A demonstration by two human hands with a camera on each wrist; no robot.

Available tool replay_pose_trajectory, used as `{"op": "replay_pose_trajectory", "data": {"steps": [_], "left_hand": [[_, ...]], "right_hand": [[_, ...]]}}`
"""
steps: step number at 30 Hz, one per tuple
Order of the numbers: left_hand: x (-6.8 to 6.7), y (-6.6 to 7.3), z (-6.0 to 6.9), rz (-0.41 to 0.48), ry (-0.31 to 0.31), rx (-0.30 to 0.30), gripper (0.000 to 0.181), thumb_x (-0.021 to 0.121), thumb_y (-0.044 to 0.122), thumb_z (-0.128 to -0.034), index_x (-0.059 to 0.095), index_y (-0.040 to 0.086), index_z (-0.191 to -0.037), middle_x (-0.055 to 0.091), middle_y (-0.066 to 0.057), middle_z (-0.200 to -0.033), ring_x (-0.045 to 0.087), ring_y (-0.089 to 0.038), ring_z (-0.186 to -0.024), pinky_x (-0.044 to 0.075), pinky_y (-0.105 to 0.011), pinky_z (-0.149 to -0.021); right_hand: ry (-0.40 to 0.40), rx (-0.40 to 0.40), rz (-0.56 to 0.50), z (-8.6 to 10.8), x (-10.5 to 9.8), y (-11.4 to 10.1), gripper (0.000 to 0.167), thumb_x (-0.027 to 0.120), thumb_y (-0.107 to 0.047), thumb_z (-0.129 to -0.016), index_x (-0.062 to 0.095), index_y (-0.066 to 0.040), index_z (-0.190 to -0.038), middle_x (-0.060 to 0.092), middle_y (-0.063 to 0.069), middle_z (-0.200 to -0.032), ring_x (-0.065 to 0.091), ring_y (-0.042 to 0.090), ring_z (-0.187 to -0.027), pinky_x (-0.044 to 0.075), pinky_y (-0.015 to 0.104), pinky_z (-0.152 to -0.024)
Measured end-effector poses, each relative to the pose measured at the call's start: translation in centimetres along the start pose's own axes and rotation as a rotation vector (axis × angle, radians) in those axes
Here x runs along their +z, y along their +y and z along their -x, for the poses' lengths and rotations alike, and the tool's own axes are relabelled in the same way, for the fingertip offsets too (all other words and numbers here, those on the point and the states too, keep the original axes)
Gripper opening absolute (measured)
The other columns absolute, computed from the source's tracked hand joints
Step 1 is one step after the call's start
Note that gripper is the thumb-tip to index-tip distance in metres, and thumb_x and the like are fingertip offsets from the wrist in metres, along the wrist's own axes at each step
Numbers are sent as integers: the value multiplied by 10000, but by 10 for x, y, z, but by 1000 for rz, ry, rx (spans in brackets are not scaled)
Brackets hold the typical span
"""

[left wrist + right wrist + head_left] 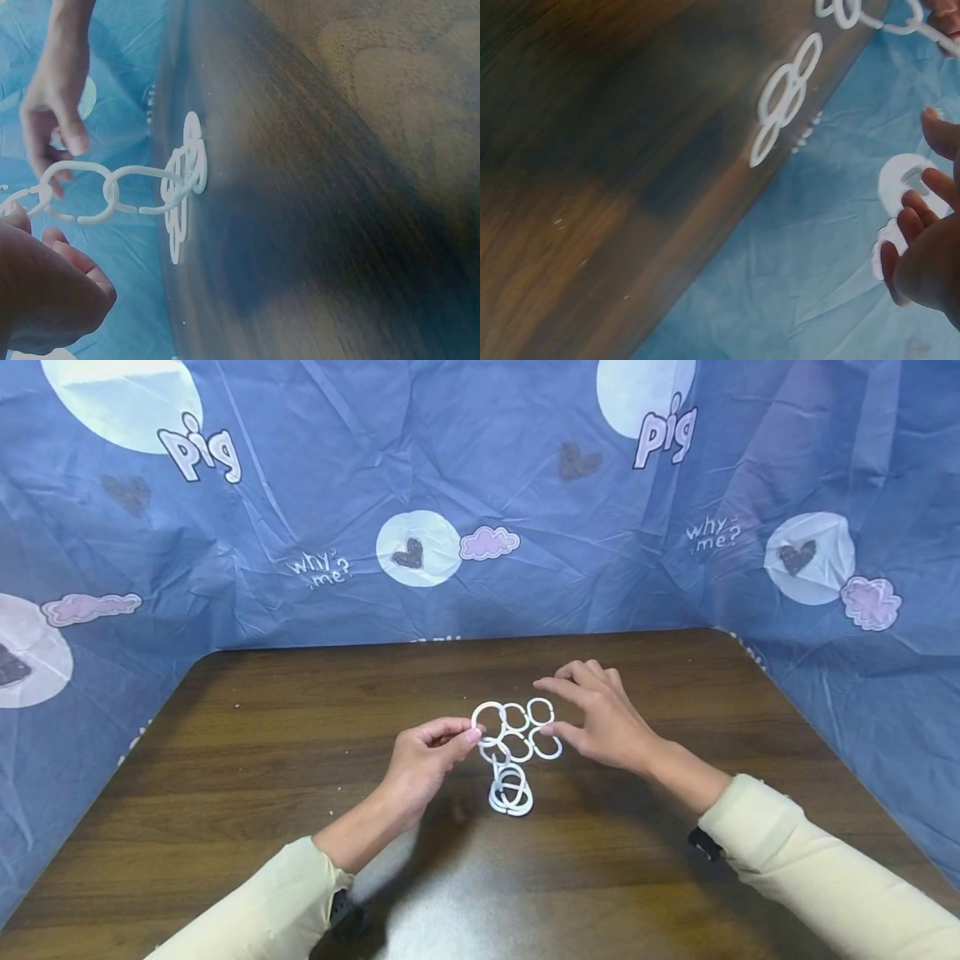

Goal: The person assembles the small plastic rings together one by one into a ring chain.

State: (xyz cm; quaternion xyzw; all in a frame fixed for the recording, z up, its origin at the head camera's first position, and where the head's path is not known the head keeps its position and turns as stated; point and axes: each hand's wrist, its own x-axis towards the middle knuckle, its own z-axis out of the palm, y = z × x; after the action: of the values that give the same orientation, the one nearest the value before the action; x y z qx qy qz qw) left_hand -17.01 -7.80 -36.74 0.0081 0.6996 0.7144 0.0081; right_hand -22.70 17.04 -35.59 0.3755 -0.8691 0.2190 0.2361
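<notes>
My left hand point(423, 764) pinches a white C-shaped plastic ring point(491, 703) between thumb and fingers. From it a chain of linked white rings point(137, 169) comes down to the table, as the left wrist view shows; its lower rings point(513, 811) lie heaped together. Several more white rings point(540, 699) lie flat on the wood behind the chain. My right hand point(603, 718) hovers to their right with fingers spread and holds nothing. In the right wrist view that hand point(930, 247) appears apart from the flat rings point(762, 105).
The brown wooden table point(262, 760) has rounded far corners. A blue printed cloth point(510, 468) hangs behind it and along both sides. Small pale specks point(340, 787) dot the tabletop on the left.
</notes>
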Motion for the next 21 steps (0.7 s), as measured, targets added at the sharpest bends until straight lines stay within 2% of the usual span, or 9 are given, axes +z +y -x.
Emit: {"op": "replay_pose_trajectory", "data": {"steps": [6,9,14,21], "left_hand": [[-1,1,0,-3,10,0,183,713,98,-859,710,-16,-1002,650,60,-762,541,-92,-686,436,-216,-634],[-2,2,0,3,12,-2,176,711,94,-860,710,-12,-1000,662,62,-776,546,-100,-694,441,-212,-633],[-2,2,1,5,13,3,164,709,85,-860,710,-11,-993,663,58,-776,544,-96,-686,437,-206,-620],[-3,3,2,8,10,0,178,707,87,-862,705,-21,-1004,659,66,-768,537,-83,-675,421,-200,-607]], "right_hand": [[-208,124,22,8,2,12,621,849,-281,-714,623,-145,-1277,554,40,-1045,463,217,-972,310,402,-811],[-280,166,22,11,5,17,643,843,-293,-721,608,-136,-1299,573,60,-1056,465,218,-976,311,409,-813],[-332,181,7,13,9,21,664,845,-286,-713,598,-142,-1312,594,72,-1040,477,208,-967,317,412,-800],[-355,181,-3,14,18,24,664,852,-276,-698,604,-155,-1302,591,69,-1014,476,202,-936,321,406,-786]]}}
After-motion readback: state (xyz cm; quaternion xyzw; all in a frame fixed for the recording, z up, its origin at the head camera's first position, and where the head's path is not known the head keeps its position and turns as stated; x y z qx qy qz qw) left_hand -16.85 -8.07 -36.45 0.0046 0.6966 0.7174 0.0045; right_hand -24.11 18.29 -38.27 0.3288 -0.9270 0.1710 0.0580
